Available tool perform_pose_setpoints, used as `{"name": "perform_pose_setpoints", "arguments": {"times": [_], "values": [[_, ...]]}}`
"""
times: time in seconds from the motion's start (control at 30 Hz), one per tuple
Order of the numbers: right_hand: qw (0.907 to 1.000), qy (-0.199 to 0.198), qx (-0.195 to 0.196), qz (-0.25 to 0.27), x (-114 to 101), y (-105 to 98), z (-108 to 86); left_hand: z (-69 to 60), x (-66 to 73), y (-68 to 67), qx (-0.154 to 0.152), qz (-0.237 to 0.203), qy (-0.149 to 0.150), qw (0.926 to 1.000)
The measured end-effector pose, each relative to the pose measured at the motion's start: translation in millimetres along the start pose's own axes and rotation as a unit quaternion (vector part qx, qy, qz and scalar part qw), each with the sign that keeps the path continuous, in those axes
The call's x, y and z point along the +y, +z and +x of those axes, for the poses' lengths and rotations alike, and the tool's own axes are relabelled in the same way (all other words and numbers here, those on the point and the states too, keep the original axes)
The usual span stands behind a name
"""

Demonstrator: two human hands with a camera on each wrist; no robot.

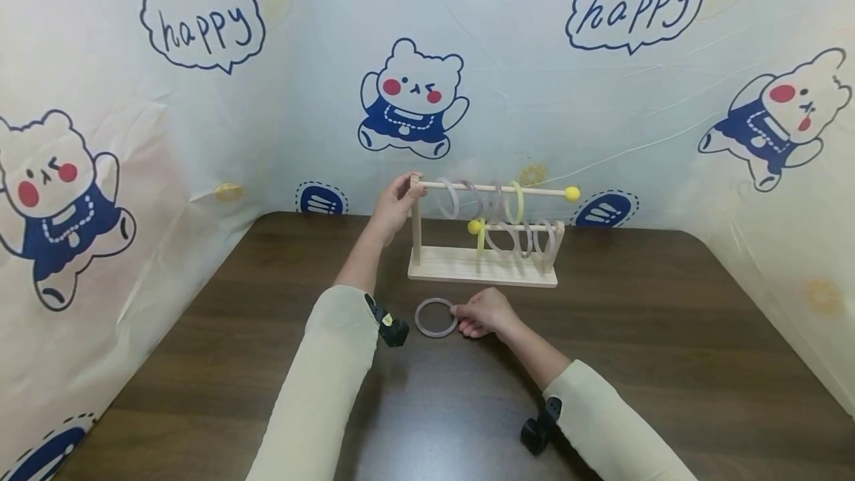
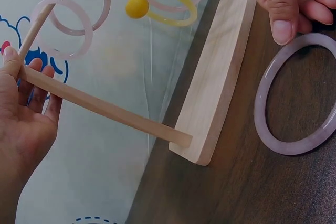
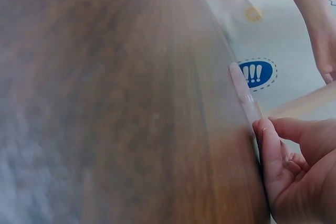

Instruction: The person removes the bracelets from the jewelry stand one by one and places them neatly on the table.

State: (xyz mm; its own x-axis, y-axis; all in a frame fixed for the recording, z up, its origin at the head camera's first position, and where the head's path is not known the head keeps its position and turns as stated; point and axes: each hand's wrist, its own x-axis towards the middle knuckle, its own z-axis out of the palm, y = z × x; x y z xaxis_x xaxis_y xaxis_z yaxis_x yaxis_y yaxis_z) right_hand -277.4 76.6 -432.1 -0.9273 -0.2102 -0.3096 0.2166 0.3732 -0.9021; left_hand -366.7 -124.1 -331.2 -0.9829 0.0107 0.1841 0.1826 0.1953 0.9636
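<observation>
My left hand [image 1: 392, 210] grips the top of the left post of a two-bar wooden bangle rack [image 1: 441, 262], its thumb and fingers around the corner. On the table in front of the rack lies a lavender bangle [image 1: 436, 335]. The right hand [image 1: 489, 312] pinches this bangle's right edge between thumb and forefinger. Several pale purple bangles and a yellow bangle [image 1: 520, 203] hang on the upper bar. Another yellow bangle [image 1: 481, 237] hangs on the lower bar with more pale ones. In the right wrist view the bangle [image 3: 241, 87] shows nearly edge-on.
Yellow balls cap the upper bar's right end [image 1: 572, 194] and the lower bar's left end [image 1: 474, 227]. The dark wooden table [image 1: 220, 362] meets a printed cloth backdrop [image 1: 320, 110] behind the rack and at both sides.
</observation>
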Motion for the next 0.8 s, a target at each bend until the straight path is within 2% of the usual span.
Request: {"name": "perform_pose_setpoints", "arguments": {"times": [0.27, 0.43, 0.6, 0.8], "values": [[0.9994, -0.005, -0.02, 0.028, 1, -4, 0.5, 0.3, 0.5, -1.1, -0.003, 0.001, -0.009, 1.0], [0.9993, -0.021, -0.018, 0.025, -2, -11, -1.4, 0.4, -0.7, -1.3, -0.003, 0.002, -0.009, 1.0], [0.9981, -0.04, 0.003, 0.047, -7, -22, -2.9, 1.5, -1.5, 0.2, -0.003, 0.0, -0.001, 1.0], [0.9924, -0.072, 0.053, 0.084, -16, -36, -0.7, 2.0, -1.8, -1.1, -0.007, -0.004, -0.003, 1.0]]}}
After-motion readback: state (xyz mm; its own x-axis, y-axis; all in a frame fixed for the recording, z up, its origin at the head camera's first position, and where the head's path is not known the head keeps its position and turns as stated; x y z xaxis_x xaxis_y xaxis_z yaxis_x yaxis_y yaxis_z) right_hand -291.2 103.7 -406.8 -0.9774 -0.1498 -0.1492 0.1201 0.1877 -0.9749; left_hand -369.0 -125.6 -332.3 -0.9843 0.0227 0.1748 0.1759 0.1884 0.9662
